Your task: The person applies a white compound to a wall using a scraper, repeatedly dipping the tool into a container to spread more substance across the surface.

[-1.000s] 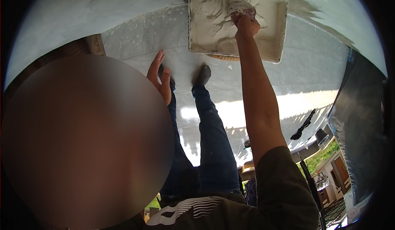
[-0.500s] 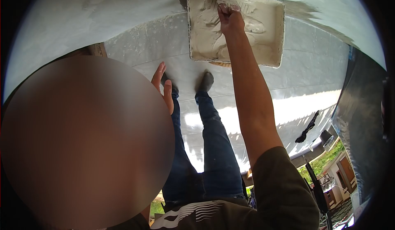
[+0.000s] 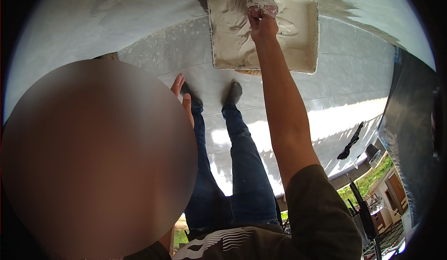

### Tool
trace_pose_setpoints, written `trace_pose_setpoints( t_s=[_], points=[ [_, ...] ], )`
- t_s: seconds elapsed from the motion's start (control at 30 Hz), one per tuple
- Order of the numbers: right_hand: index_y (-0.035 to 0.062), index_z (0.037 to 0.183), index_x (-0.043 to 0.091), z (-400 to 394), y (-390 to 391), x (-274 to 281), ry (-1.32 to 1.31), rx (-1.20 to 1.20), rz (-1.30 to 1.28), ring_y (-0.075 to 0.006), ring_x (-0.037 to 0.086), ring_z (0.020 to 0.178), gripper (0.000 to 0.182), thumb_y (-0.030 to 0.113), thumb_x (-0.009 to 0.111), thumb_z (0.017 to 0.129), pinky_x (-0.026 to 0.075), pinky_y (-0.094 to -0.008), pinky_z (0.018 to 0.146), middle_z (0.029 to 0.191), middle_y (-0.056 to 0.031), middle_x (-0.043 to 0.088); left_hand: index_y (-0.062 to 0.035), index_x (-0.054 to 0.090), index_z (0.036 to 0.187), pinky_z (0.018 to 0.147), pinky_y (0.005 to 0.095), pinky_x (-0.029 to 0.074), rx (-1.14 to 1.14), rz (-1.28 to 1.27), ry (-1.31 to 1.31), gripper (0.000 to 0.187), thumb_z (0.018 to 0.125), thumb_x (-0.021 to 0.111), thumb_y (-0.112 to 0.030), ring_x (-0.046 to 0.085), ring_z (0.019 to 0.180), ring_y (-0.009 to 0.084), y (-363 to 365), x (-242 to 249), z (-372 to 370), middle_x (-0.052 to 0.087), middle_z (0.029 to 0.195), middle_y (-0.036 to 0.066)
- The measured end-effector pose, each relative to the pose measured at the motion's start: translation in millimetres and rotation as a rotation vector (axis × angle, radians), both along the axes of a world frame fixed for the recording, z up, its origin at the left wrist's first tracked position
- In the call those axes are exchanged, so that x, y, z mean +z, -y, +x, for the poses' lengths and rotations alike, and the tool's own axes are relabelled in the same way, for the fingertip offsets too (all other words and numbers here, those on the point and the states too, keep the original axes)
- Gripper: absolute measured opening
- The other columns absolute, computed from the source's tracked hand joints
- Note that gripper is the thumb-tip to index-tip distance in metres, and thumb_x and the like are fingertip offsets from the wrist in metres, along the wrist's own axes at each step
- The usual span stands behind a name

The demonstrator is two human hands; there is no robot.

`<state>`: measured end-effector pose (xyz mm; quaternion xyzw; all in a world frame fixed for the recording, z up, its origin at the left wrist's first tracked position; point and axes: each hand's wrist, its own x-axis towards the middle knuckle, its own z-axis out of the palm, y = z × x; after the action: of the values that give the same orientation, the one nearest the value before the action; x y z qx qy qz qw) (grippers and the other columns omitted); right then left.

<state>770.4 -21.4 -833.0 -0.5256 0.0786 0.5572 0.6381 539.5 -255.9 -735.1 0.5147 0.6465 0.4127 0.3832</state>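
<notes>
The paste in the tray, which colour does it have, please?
The paste is creamy off-white, seen best in the head view.

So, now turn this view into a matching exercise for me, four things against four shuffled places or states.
Things:
1. Shallow rectangular off-white tray
2. Bare right hand
3. Dark blue denim jeans
4. Narrow, crumpled black strip

Places or states:
A. Covering the person's legs
B. Gripping a paste-smeared tool
C. Lying on the grey floor, right of the right arm
D. Holding pale, ridged paste

Right pairs: 1-D, 2-B, 3-A, 4-C
</notes>
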Motion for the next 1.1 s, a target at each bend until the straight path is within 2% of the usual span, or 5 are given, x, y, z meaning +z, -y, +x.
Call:
trace_pose_setpoints(
  t_s=[0.47,0.6,0.77,0.97,1.1],
  points=[
    [-0.0124,0.106,0.05,76,-8,-1,0.382,-0.146,0.007,-0.0354,0.07,0.084,0.014,-0.004,0.05,0.094,0.064,-0.0521,0.082,0.101,-0.0219,0.062,0.0036,0.047,0.143,0.112,0.0432,0.038,-0.006,-0.021,-0.004,0.051,0.102,0.05,-0.027,0.051,0.134,0.0335,5,1,1,0.054,0.142,0.022],
    [-0.0127,0.119,0.044,97,-15,5,0.286,-0.234,-0.004,-0.037,0.07,0.088,0.024,-0.004,0.048,0.096,0.064,-0.0532,0.083,0.105,-0.0231,0.062,0.0054,0.042,0.145,0.115,0.0477,0.034,-0.042,-0.069,-0.031,0.055,0.105,0.043,-0.032,0.046,0.138,0.0359,3,9,2,0.049,0.146,0.024],
    [-0.0133,0.124,0.041,93,-12,11,0.363,-0.2,0.007,-0.0391,0.069,0.092,0.028,-0.002,0.046,0.098,0.065,-0.0511,0.083,0.115,-0.0258,0.057,0.0035,0.048,0.141,0.112,0.0431,0.038,-0.007,-0.018,-0.038,0.049,0.102,0.05,-0.025,0.051,0.134,0.0333,1,7,5,0.054,0.141,0.022],
    [-0.0114,0.125,0.044,84,3,10,0.232,0.073,-0.021,-0.0372,0.064,0.103,0.028,0.001,0.045,0.1,0.06,-0.0508,0.094,0.115,-0.0217,0.057,0.003,0.048,0.142,0.112,0.0429,0.037,-0.024,-0.021,-0.036,0.049,0.101,0.051,-0.025,0.051,0.134,0.033,2,11,15,0.054,0.142,0.022],
    [-0.006,0.127,0.048,69,26,29,0.118,0.395,-0.006,-0.0312,0.063,0.107,0.028,0.006,0.046,0.102,0.055,-0.0437,0.102,0.116,-0.0177,0.059,0.0032,0.048,0.142,0.112,0.0424,0.037,-0.016,-0.042,0.015,0.05,0.101,0.052,-0.026,0.051,0.134,0.0331,-2,31,21,0.054,0.142,0.022]
  ],
)
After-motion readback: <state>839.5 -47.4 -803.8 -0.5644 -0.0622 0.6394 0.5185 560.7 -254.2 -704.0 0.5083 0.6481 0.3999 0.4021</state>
